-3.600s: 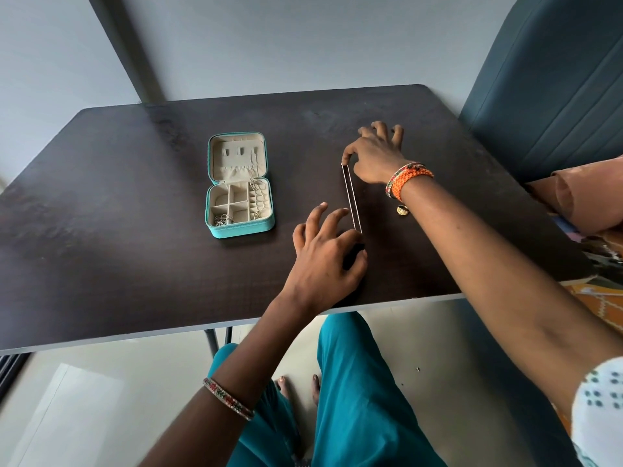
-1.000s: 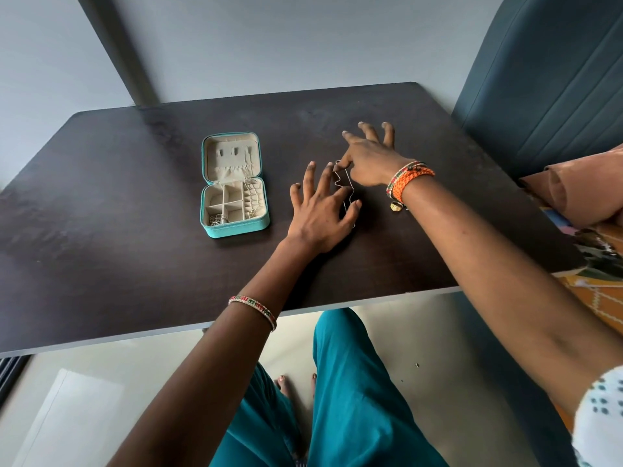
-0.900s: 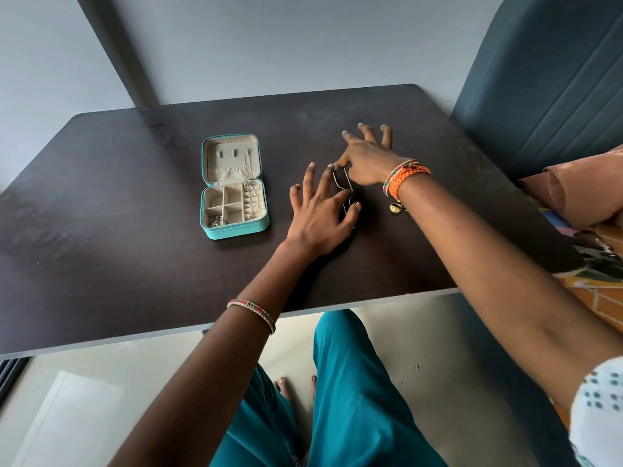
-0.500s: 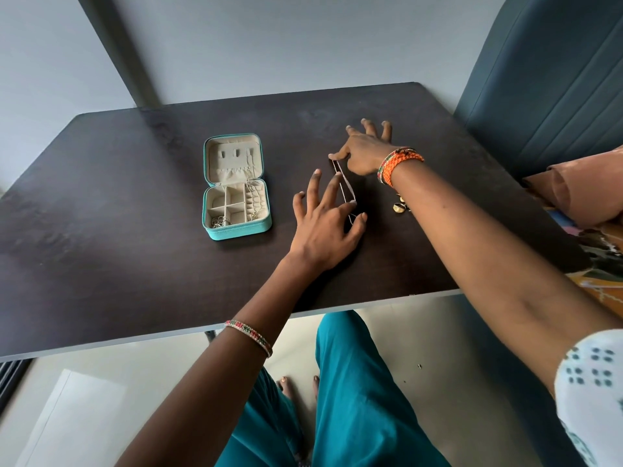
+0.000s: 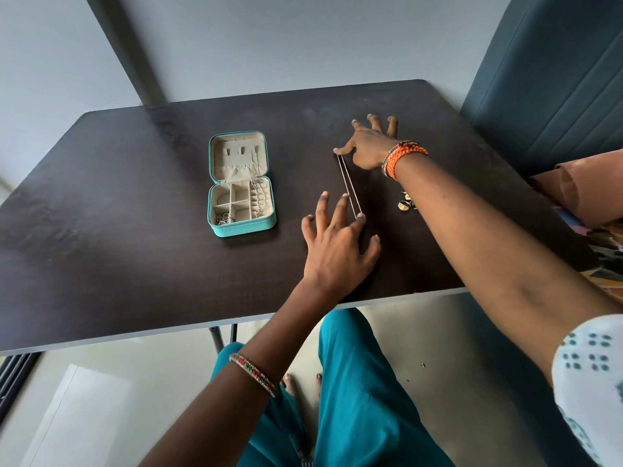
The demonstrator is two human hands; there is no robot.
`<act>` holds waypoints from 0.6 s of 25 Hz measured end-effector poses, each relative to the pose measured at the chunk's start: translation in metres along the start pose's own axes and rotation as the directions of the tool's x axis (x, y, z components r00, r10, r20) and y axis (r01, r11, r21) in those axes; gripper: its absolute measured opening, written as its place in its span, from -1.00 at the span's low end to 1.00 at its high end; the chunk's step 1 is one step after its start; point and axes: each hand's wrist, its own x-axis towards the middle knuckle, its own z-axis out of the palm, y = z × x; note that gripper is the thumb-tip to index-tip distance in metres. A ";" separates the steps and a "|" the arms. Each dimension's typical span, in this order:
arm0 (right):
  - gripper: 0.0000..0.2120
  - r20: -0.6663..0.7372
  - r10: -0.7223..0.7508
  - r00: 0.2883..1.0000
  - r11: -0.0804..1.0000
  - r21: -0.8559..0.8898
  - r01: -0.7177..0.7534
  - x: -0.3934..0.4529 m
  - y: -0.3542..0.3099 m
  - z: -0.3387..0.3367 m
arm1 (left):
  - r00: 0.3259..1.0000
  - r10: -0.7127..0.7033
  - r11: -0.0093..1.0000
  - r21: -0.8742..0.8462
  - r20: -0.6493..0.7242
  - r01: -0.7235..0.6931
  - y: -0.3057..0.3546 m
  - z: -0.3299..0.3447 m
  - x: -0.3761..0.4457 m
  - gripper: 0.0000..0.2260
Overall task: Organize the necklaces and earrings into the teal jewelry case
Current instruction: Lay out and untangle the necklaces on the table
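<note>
The necklace (image 5: 349, 187) lies drawn out again in a straight, doubled line on the dark table (image 5: 118, 203), to the right of the teal jewelry case (image 5: 241, 183). A second ago it was slack and kinked between the two hands, which sat much closer together; since then the left hand (image 5: 337, 251) has pulled back toward the near edge of the table and the chain has gone taut.

The right hand (image 5: 369, 148) pins the far end under a pressed-down fingertip, the other fingers splayed flat on the table. The left hand is spread open, palm down, with one fingertip holding the near end. Neither hand is clenched or gripping; both merely press the chain against the table.

The teal jewelry case stands open, its lid laid back. Some small jewelry already rests in its near-left compartment, and a fine chain seems to hang across its right side, though that is too thin to read surely. To the right of the necklace, close by the right forearm, sit a few gold earrings (image 5: 404, 204), not yet put away.

In my judgement the straightening is meant to rid the chain of tangles before it is folded or lifted across to the case. The necklace is thus prepared but not stored, and the earrings remain to follow.
</note>
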 end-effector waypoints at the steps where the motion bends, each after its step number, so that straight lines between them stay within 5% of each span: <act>1: -0.33 -0.003 -0.004 1.000 1.000 0.002 0.004 0.001 0.001 0.000 | 1.000 -0.003 1.000 -0.006 -0.008 0.003 0.000 0.000 0.000 -0.59; 15: -0.33 -0.068 -0.016 0.998 0.991 0.133 0.025 0.007 0.010 0.003 | 0.998 -0.015 1.000 -0.016 -0.055 0.014 0.001 0.000 -0.004 -0.63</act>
